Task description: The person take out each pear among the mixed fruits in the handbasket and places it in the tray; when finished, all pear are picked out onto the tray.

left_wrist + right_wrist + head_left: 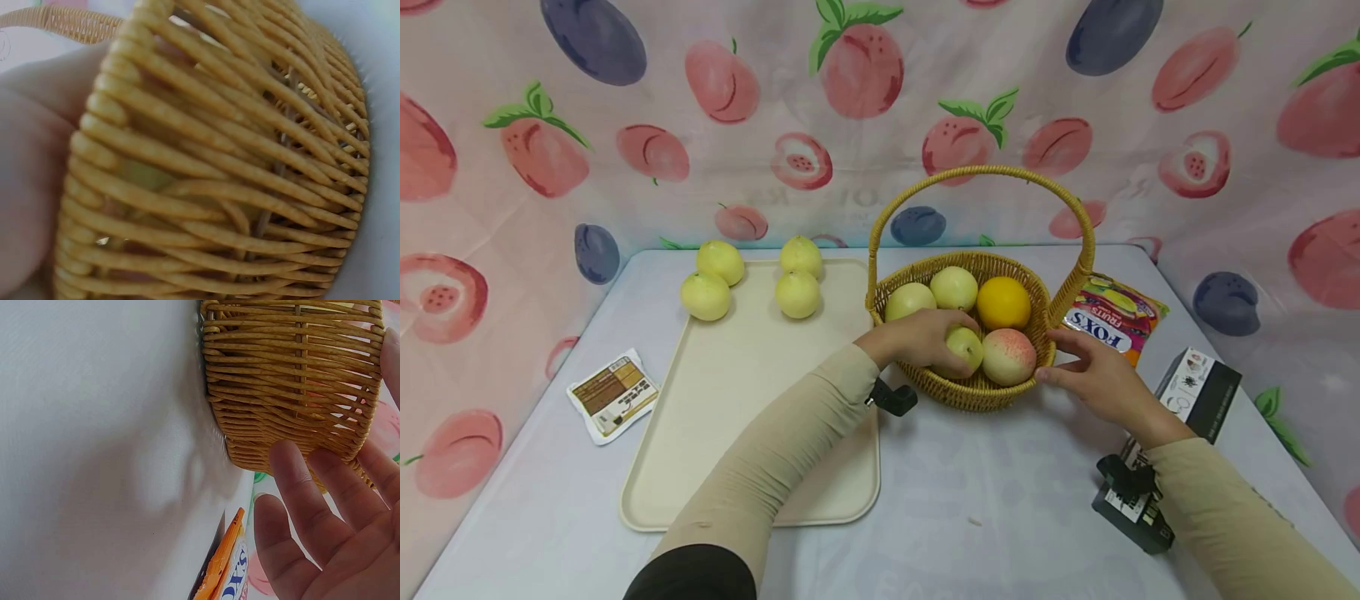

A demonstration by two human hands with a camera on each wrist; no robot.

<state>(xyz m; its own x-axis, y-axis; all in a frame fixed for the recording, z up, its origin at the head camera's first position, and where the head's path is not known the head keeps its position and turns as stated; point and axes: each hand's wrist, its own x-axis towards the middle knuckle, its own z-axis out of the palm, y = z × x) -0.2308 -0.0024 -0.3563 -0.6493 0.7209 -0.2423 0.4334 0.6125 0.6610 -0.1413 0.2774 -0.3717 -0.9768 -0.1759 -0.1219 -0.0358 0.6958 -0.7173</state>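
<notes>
My left hand (931,339) reaches into the wicker basket (967,402) and grips a round yellow-green fruit (964,348) at the front. Two more yellow-green fruits (954,288) lie behind it, with an orange (1003,302) and a pinkish peach (1009,357) to the right. In the left wrist view the woven wall (212,162) hides most of what that hand holds. My right hand (1092,375) touches the basket's right side. Its fingers (306,506) are spread and fairly straight against the outside of the weave, the thumb near the rim.
A cream tray (737,433) stands left of the basket, with several yellow-green fruits (797,294) at its far end and far left corner. A white-and-brown packet (613,396) lies farther left. To the right are a FOX'S candy bag (1116,317) and a black-and-white box (1198,392).
</notes>
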